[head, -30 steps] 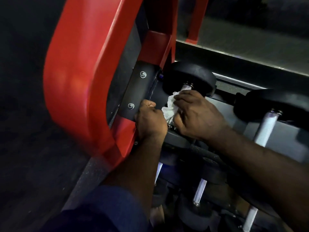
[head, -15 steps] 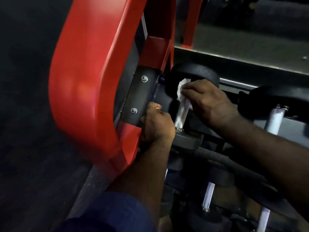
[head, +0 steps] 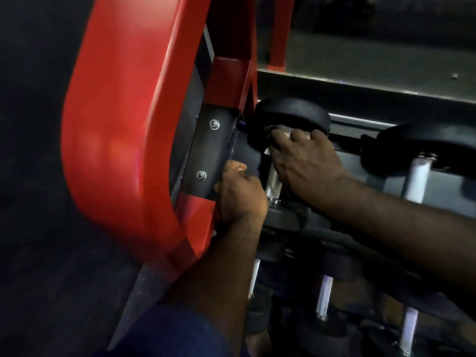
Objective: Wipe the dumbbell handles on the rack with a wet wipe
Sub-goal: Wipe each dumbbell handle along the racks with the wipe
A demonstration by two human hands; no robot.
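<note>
The right hand lies over the far end of the dumbbell handle, its fingers curled round the bar and clamping the wet wipe against it. Only small white scraps of the wipe show between and below the knuckles, right up against the black far head of this dumbbell. Below the hand a short stretch of knurled, shiny metal handle is bare, running down to the near head. The dumbbell sits at the left end of the top shelf of the rack, just beside the black bracket plate with its two bolts, which is fixed to the broad red frame. The left hand is just to the left of the handle, between the plate and the near head. Its fingers are bent into a fist with the thumb uppermost, but what they close on, if anything, is hidden, so I cannot tell whether it grips the rack edge. The forearm runs down to a blue sleeve at the bottom edge. To the right on the same shelf rests a second dumbbell with a pale handle, well apart from the hands. On the tier below, more dumbbells lie in the dark, and their light handles show under the right forearm. The whole scene is dim and slightly blurred.
</note>
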